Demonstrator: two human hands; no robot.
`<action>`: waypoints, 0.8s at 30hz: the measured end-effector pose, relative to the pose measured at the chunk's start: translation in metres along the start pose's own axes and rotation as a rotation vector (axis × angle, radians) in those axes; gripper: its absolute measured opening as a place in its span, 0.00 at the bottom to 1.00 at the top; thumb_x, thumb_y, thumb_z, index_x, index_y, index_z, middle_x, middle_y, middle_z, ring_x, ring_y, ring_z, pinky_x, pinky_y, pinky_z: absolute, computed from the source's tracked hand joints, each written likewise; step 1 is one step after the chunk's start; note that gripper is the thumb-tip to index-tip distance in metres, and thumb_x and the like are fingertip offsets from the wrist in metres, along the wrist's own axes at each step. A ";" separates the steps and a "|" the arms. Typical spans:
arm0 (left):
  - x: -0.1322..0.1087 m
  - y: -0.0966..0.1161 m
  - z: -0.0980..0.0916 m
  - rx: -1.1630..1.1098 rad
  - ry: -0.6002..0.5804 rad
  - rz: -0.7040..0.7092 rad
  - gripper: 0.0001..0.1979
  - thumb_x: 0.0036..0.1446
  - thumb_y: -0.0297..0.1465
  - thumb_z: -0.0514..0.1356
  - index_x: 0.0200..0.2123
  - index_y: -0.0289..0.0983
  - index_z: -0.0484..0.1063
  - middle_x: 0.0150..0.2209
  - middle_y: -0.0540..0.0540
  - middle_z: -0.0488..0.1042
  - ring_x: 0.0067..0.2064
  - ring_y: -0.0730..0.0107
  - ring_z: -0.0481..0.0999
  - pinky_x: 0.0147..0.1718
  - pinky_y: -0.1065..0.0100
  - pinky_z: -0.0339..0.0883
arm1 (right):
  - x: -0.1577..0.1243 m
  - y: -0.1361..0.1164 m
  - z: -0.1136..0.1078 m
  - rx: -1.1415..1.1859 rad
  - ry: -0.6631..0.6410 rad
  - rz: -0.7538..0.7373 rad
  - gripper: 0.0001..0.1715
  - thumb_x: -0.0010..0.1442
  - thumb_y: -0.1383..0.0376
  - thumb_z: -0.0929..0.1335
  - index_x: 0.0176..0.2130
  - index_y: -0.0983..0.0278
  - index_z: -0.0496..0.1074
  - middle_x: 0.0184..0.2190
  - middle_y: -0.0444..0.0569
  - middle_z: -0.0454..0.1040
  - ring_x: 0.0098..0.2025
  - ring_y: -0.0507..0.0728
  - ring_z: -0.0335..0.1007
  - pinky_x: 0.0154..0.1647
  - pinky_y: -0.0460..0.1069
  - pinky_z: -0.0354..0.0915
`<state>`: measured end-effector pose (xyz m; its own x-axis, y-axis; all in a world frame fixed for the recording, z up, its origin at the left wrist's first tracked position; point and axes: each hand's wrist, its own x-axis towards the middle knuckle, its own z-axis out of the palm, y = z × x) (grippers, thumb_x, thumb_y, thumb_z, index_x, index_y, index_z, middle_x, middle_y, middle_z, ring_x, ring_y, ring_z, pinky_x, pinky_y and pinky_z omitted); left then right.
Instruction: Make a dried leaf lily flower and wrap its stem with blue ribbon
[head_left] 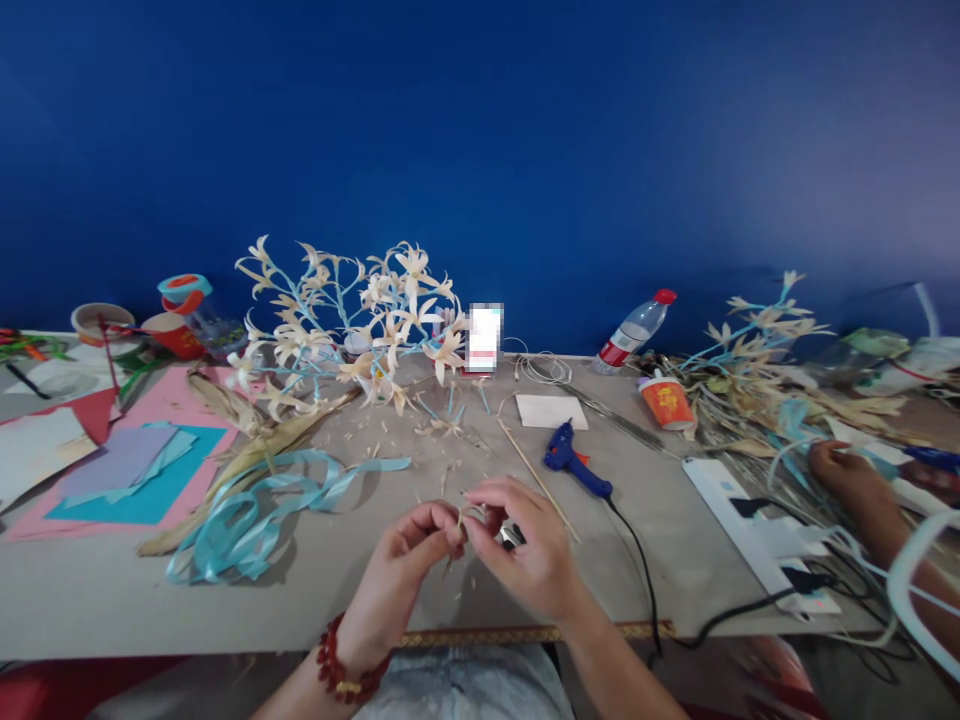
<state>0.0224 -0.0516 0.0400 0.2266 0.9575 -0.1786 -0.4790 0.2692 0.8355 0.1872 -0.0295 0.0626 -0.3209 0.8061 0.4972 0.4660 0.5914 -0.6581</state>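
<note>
Pale strip (448, 566) between left hand (401, 570), right hand (529, 548); axis steep, downward

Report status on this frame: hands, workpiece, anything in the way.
Left hand and right hand together, fingertips closed on small pale piece. Piece mostly hidden by fingers. Glue gun to the right, blue ribbon left, neither touching hands.

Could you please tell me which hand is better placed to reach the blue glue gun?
Probably the right hand: the glue gun lies beyond it, on its side; the left hand is farther away.
</note>
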 end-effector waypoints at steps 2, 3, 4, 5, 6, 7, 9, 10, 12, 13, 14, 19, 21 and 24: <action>0.000 0.000 0.000 -0.004 0.004 -0.001 0.09 0.54 0.32 0.67 0.26 0.35 0.73 0.27 0.48 0.69 0.32 0.69 0.65 0.36 0.70 0.59 | 0.000 0.000 0.000 0.003 0.001 0.001 0.11 0.61 0.70 0.67 0.44 0.59 0.70 0.37 0.48 0.76 0.28 0.53 0.69 0.34 0.49 0.67; 0.001 0.000 0.000 -0.007 0.004 -0.003 0.09 0.54 0.32 0.67 0.26 0.35 0.73 0.27 0.49 0.69 0.32 0.70 0.65 0.36 0.70 0.59 | 0.000 0.000 0.000 0.008 -0.002 0.005 0.11 0.61 0.69 0.67 0.45 0.59 0.69 0.37 0.48 0.76 0.28 0.53 0.69 0.34 0.49 0.67; 0.001 0.000 0.000 -0.011 0.000 -0.005 0.09 0.54 0.32 0.67 0.26 0.35 0.73 0.27 0.49 0.69 0.32 0.70 0.65 0.36 0.70 0.59 | 0.000 0.000 0.000 0.016 -0.005 0.008 0.12 0.61 0.69 0.67 0.45 0.59 0.69 0.37 0.48 0.76 0.28 0.53 0.68 0.34 0.50 0.67; 0.001 0.000 0.000 -0.015 -0.006 -0.008 0.09 0.54 0.32 0.67 0.26 0.35 0.73 0.27 0.49 0.69 0.32 0.70 0.65 0.36 0.70 0.59 | -0.001 0.000 0.000 0.023 -0.007 0.013 0.12 0.60 0.69 0.67 0.45 0.58 0.69 0.37 0.48 0.76 0.28 0.53 0.68 0.35 0.50 0.67; 0.001 0.000 0.000 -0.020 -0.011 -0.010 0.09 0.55 0.32 0.66 0.26 0.35 0.73 0.27 0.49 0.69 0.33 0.70 0.65 0.36 0.70 0.59 | -0.001 0.001 0.000 0.028 -0.010 0.018 0.13 0.60 0.70 0.67 0.45 0.58 0.69 0.38 0.48 0.75 0.29 0.53 0.68 0.35 0.50 0.67; 0.001 0.000 0.000 -0.024 -0.015 -0.012 0.08 0.55 0.32 0.66 0.26 0.35 0.73 0.27 0.49 0.69 0.33 0.70 0.66 0.37 0.70 0.59 | -0.001 0.001 0.001 0.031 -0.012 0.023 0.13 0.60 0.70 0.68 0.46 0.58 0.69 0.38 0.48 0.75 0.29 0.52 0.68 0.35 0.50 0.67; 0.001 0.000 0.000 -0.028 -0.015 -0.010 0.08 0.55 0.31 0.66 0.26 0.35 0.73 0.28 0.49 0.68 0.33 0.70 0.66 0.37 0.70 0.59 | -0.002 0.002 0.001 0.041 -0.014 0.031 0.14 0.60 0.70 0.68 0.46 0.58 0.69 0.39 0.48 0.75 0.29 0.52 0.68 0.35 0.49 0.67; 0.000 0.000 0.000 -0.029 -0.012 -0.008 0.09 0.55 0.31 0.67 0.26 0.35 0.73 0.28 0.49 0.68 0.32 0.70 0.66 0.37 0.70 0.60 | -0.003 0.002 0.001 0.054 -0.011 0.037 0.15 0.59 0.70 0.68 0.46 0.58 0.69 0.39 0.47 0.75 0.29 0.52 0.68 0.35 0.49 0.68; 0.000 -0.001 -0.001 -0.019 -0.007 -0.004 0.09 0.55 0.32 0.66 0.26 0.35 0.72 0.28 0.49 0.68 0.32 0.71 0.66 0.36 0.70 0.60 | -0.004 0.004 0.001 0.099 0.019 0.052 0.16 0.59 0.70 0.69 0.47 0.57 0.70 0.40 0.48 0.74 0.30 0.52 0.68 0.35 0.49 0.68; 0.000 -0.002 -0.001 -0.004 -0.002 0.005 0.08 0.55 0.32 0.66 0.27 0.35 0.72 0.28 0.49 0.67 0.32 0.71 0.66 0.36 0.70 0.60 | -0.005 0.005 0.000 0.131 0.045 0.062 0.16 0.59 0.70 0.69 0.47 0.57 0.69 0.40 0.48 0.73 0.29 0.52 0.68 0.35 0.48 0.68; 0.000 -0.002 -0.002 0.025 0.007 0.030 0.08 0.56 0.31 0.66 0.27 0.35 0.72 0.28 0.49 0.68 0.32 0.71 0.66 0.36 0.71 0.60 | -0.006 0.006 0.000 0.167 0.070 0.076 0.16 0.59 0.70 0.68 0.47 0.57 0.69 0.41 0.47 0.73 0.29 0.51 0.68 0.34 0.48 0.68; 0.000 -0.007 -0.007 0.372 0.074 0.378 0.06 0.60 0.29 0.61 0.29 0.37 0.73 0.32 0.47 0.71 0.37 0.68 0.70 0.37 0.70 0.62 | -0.014 0.012 0.004 0.315 0.118 0.179 0.12 0.63 0.68 0.66 0.47 0.58 0.70 0.39 0.47 0.72 0.31 0.52 0.68 0.33 0.46 0.67; 0.000 -0.008 -0.008 0.533 0.116 0.529 0.05 0.60 0.26 0.60 0.31 0.38 0.74 0.34 0.46 0.72 0.39 0.66 0.72 0.40 0.68 0.63 | -0.018 0.014 0.008 0.347 0.101 0.227 0.10 0.63 0.67 0.66 0.46 0.58 0.70 0.38 0.47 0.72 0.32 0.52 0.68 0.32 0.46 0.67; -0.001 -0.009 -0.009 0.696 0.160 0.677 0.06 0.59 0.23 0.60 0.33 0.38 0.74 0.36 0.46 0.74 0.40 0.65 0.74 0.41 0.66 0.65 | -0.022 0.015 0.014 0.372 0.065 0.286 0.07 0.64 0.64 0.66 0.43 0.60 0.71 0.36 0.47 0.72 0.31 0.52 0.68 0.30 0.45 0.66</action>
<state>0.0188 -0.0537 0.0281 -0.0534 0.9034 0.4254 0.1522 -0.4136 0.8976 0.1901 -0.0383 0.0342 -0.1644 0.9419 0.2928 0.1973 0.3222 -0.9259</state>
